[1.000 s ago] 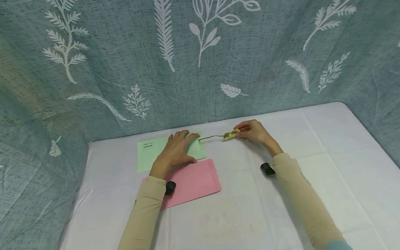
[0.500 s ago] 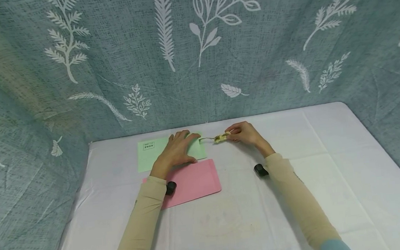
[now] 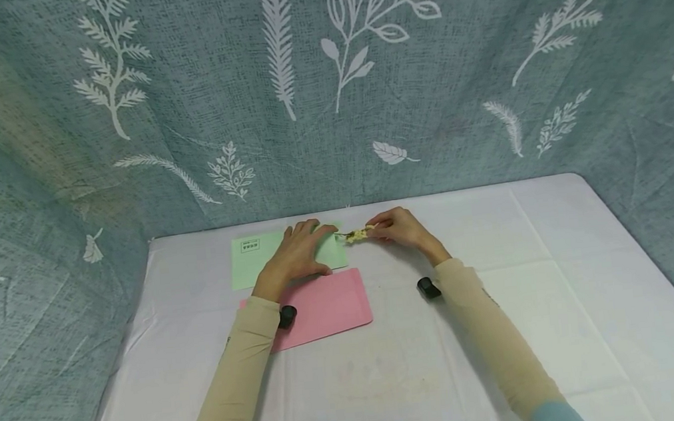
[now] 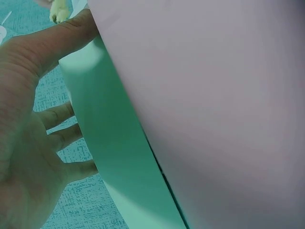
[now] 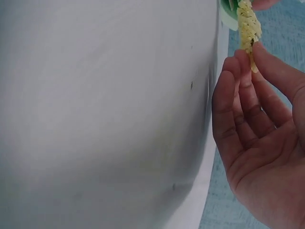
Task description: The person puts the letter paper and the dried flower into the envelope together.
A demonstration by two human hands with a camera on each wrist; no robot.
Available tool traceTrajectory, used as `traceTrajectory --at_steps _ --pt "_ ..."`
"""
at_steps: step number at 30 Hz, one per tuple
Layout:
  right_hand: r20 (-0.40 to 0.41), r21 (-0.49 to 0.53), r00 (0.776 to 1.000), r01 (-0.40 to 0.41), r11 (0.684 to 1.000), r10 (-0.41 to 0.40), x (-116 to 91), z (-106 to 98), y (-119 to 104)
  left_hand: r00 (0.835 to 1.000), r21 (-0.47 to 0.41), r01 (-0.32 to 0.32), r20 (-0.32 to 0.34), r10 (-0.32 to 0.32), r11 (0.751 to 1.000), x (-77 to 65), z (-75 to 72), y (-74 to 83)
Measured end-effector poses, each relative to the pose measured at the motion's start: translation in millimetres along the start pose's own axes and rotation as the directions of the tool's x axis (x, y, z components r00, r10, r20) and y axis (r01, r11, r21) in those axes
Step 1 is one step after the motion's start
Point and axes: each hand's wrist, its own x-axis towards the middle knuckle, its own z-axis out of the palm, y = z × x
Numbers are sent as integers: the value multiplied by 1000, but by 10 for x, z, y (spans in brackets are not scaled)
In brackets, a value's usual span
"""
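A pale green envelope (image 3: 251, 265) with a small printed box lies at the back left of the table. My left hand (image 3: 297, 251) grips across its right end, fingers at the far edge and thumb at the near edge. The left wrist view shows the green envelope (image 4: 109, 129) bowed between thumb and fingers. My right hand (image 3: 401, 228) pinches a pale yellow dried flower sprig (image 5: 249, 28) near its tip, between thumb and fingertips. Its thin brown stem points left into the envelope's right-hand opening, where the stem's end is hidden.
A pink envelope (image 3: 327, 308) lies just in front of the green one, partly under my left forearm. The white-covered table (image 3: 388, 380) ends at a grey-green leaf-patterned curtain (image 3: 333, 164) behind and at both sides.
My right hand has moved left with the flower sprig. More of the stem has gone into the green envelope, and the blossoms are now close to the opening. My left hand stays put.
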Motion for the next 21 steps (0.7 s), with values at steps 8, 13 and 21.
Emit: traceTrajectory --at_steps 8,13,21 --pt "12 -17 1000 29 999 -28 69 93 -92 1000 -7 7 -1 -7 1000 -4 -5 6" --pt "20 -13 1000 -5 1000 5 104 176 -136 1000 -1 14 6 -14 1000 -5 -11 8" --pt "29 26 998 -57 998 57 109 300 -209 1000 -8 16 4 -16 1000 -3 -11 14"
